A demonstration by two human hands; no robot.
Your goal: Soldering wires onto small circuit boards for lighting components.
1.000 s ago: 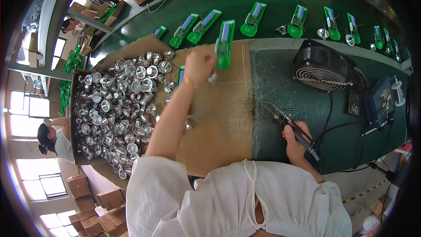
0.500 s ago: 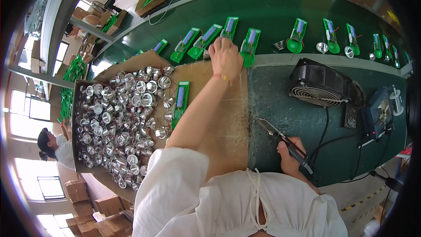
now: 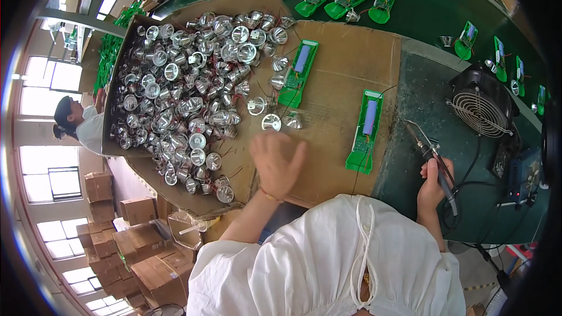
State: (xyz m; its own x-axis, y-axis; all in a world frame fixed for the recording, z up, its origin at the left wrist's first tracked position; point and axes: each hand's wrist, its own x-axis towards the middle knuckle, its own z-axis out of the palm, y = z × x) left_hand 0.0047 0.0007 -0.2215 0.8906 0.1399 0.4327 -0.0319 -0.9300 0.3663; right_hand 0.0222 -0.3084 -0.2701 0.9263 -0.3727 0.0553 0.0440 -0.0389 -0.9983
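Heap of silver reflector cups (image 3: 187, 93) with red wires fills cardboard tray, beyond and left of left fingertips. Left hand (image 3: 275, 161) blurred, fingers spread, holding nothing, hovering over cardboard sheet (image 3: 339, 82). Loose reflector (image 3: 271, 122) just beyond fingertips. Two green circuit boards with battery cells lie further right; nearer board (image 3: 364, 131) between both hands. Right hand (image 3: 432, 186) closed round soldering iron (image 3: 430, 155).

Progress, judged: several boards (image 3: 345, 0) already on green belt; large heap remains.

Half second ago left arm reached far to belt; now pulled back near body.

Black soldering iron (image 3: 432, 155) tilted, tip toward green board (image 3: 365, 131).
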